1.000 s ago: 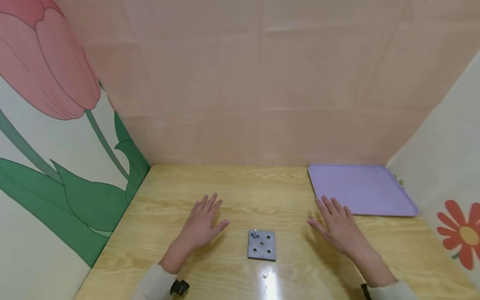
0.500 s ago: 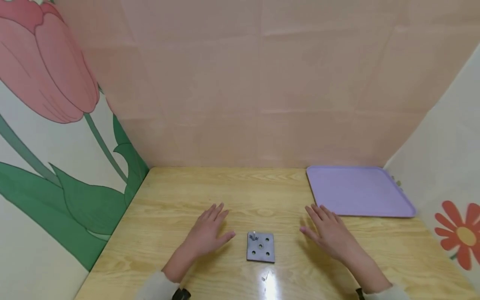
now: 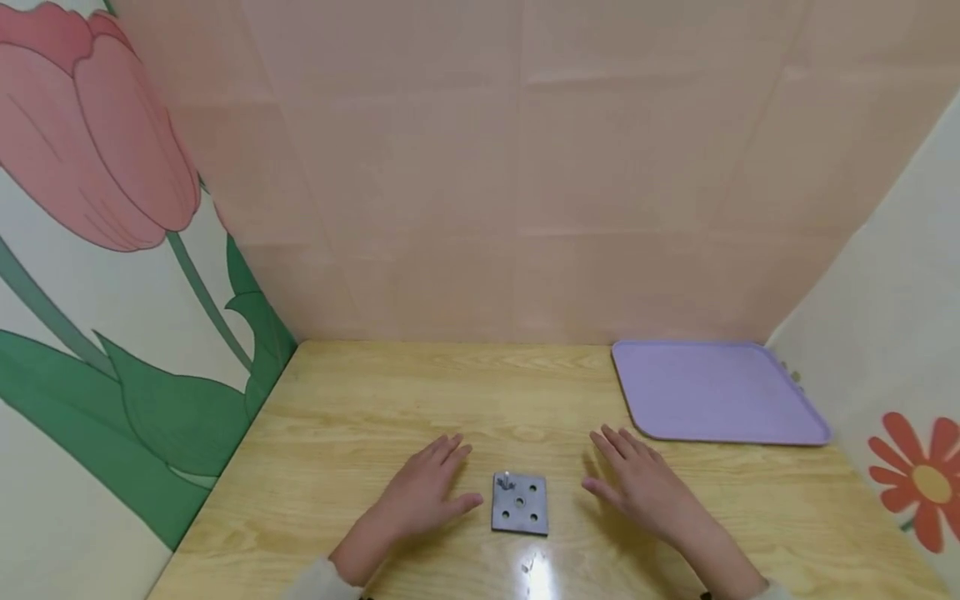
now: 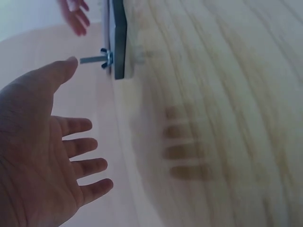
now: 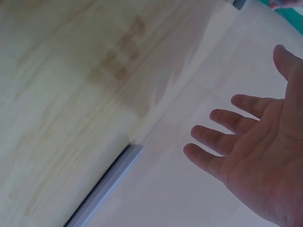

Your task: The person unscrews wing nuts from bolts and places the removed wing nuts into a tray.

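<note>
A square grey metal plate (image 3: 528,503) with several holes lies on the wooden table between my hands. At its far left corner a wing nut (image 3: 506,482) sits on a bolt, whose threaded end (image 4: 90,59) sticks up in the left wrist view. My left hand (image 3: 422,496) hovers just left of the plate, fingers extended, its thumb pointing towards the plate. On the other side my right hand (image 3: 643,487) is held above the table with spread fingers, farther from the plate. Neither hand touches anything. Both palms (image 5: 265,151) hold nothing.
A lilac tray (image 3: 723,392) lies at the back right of the table (image 3: 360,392), beyond my right hand. A pink backdrop (image 3: 517,208) closes off the back. Flower-printed panels (image 3: 187,417) stand at both sides.
Both hands have moved inward and nearer to me, closing in on the plate from either side. The head view has shifted slightly. The plate and tray stay in place.
</note>
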`<state>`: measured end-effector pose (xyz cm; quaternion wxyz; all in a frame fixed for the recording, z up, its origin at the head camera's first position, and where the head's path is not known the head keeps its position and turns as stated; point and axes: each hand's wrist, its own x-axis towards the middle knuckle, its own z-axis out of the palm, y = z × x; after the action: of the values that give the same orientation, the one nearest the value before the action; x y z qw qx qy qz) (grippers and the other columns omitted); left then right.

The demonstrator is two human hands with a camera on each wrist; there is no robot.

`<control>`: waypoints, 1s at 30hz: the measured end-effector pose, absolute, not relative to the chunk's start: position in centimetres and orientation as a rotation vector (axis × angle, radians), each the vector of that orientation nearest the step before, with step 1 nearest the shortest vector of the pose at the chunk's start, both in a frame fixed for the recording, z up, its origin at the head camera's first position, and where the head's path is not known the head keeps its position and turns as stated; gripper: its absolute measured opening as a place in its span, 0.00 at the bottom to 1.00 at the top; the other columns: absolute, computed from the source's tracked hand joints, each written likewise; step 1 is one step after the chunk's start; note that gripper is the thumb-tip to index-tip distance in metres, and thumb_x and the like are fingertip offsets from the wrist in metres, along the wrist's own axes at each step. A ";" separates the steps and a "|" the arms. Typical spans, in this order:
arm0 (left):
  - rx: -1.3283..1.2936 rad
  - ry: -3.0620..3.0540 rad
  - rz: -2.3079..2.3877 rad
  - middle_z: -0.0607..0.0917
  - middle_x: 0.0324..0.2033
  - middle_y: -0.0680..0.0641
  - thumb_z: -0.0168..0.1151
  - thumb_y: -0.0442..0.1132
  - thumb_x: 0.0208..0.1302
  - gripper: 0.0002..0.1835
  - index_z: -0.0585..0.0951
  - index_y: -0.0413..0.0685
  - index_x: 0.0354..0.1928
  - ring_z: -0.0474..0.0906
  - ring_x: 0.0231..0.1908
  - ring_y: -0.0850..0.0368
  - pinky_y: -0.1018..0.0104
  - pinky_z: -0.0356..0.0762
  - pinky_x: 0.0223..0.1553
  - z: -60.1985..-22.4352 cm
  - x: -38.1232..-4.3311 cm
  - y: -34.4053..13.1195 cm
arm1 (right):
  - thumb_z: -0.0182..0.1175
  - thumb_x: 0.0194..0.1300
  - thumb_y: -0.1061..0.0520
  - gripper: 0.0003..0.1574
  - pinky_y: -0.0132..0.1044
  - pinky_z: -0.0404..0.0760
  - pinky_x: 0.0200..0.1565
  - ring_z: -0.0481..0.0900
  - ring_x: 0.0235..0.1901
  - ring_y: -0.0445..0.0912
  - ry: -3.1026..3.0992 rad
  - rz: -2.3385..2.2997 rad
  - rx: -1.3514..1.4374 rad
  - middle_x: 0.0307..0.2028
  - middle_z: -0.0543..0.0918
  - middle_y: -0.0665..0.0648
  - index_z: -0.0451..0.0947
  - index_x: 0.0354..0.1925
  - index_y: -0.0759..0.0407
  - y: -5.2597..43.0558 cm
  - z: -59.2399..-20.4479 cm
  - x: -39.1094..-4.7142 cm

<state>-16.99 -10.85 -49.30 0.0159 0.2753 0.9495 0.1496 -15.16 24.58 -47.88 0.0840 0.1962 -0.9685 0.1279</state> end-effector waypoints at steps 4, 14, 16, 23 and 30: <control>0.875 2.952 0.422 0.63 0.76 0.43 0.53 0.68 0.69 0.43 0.65 0.48 0.75 0.58 0.75 0.42 0.44 0.63 0.71 -49.8 -16.9 -10.6 | 0.62 0.69 0.37 0.46 0.69 0.67 0.64 0.64 0.69 0.69 -2.895 0.386 0.613 0.70 0.69 0.69 0.67 0.71 0.65 24.1 -48.0 -15.0; 0.895 2.923 0.386 0.62 0.76 0.43 0.51 0.72 0.67 0.47 0.63 0.47 0.76 0.57 0.75 0.42 0.44 0.60 0.72 -49.7 -16.5 -9.8 | 0.65 0.66 0.38 0.47 0.67 0.66 0.66 0.65 0.69 0.69 -2.875 0.390 0.707 0.70 0.70 0.68 0.67 0.71 0.65 22.9 -48.5 -14.7; 0.898 2.909 0.395 0.61 0.77 0.44 0.53 0.72 0.66 0.47 0.63 0.48 0.76 0.56 0.75 0.42 0.44 0.60 0.73 -49.6 -16.4 -9.6 | 0.64 0.66 0.38 0.47 0.67 0.66 0.66 0.65 0.69 0.69 -2.882 0.394 0.719 0.70 0.69 0.68 0.67 0.71 0.65 22.6 -48.5 -14.7; 0.899 2.887 0.405 0.59 0.77 0.45 0.53 0.74 0.63 0.50 0.62 0.50 0.77 0.54 0.76 0.43 0.43 0.58 0.73 -50.0 -16.2 -9.1 | 0.63 0.67 0.37 0.47 0.67 0.65 0.66 0.64 0.70 0.68 -2.920 0.409 0.738 0.71 0.68 0.68 0.66 0.72 0.64 21.9 -48.7 -14.6; 0.929 2.881 0.380 0.59 0.78 0.47 0.54 0.75 0.61 0.51 0.61 0.50 0.77 0.54 0.76 0.44 0.43 0.58 0.73 -50.7 -16.3 -8.9 | 0.63 0.66 0.34 0.50 0.67 0.65 0.67 0.63 0.70 0.68 -2.949 0.401 0.795 0.71 0.68 0.68 0.66 0.72 0.64 21.2 -49.0 -14.7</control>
<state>-16.30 -8.89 -50.75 0.0454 0.3040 0.9434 0.1245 -14.65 21.19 -49.00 0.0306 0.2580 -0.9569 0.1300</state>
